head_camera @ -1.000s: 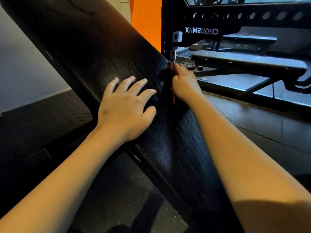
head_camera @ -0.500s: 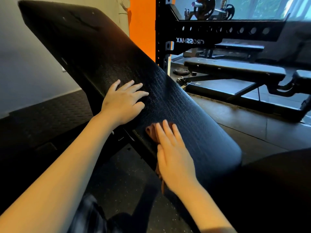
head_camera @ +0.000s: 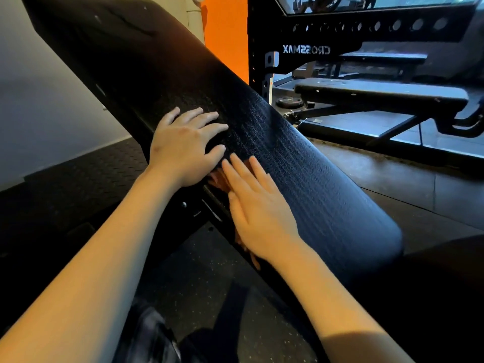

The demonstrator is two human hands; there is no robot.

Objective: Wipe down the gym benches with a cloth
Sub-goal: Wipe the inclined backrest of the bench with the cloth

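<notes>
A black padded incline bench [head_camera: 301, 163] slopes from upper left down to lower right across the view. My left hand [head_camera: 183, 148] rests flat on its pad near the left edge, fingers spread. My right hand [head_camera: 259, 213] lies just below it with straight fingers, pressing a reddish-brown cloth [head_camera: 220, 179] against the pad's left side. Most of the cloth is hidden under the palm; a strip of it hangs out below the wrist.
A black rack [head_camera: 314, 35] with lettering stands behind the bench. A flat bench [head_camera: 379, 93] sits to the right beyond it, above a dark rubber floor [head_camera: 419, 195]. An orange wall panel [head_camera: 225, 35] and a pale wall [head_camera: 39, 113] are at the back left.
My right hand with the cloth swept from the pad's right edge down to its lower left side, then slid up until it sits just under my left hand. The left hand stayed put.
</notes>
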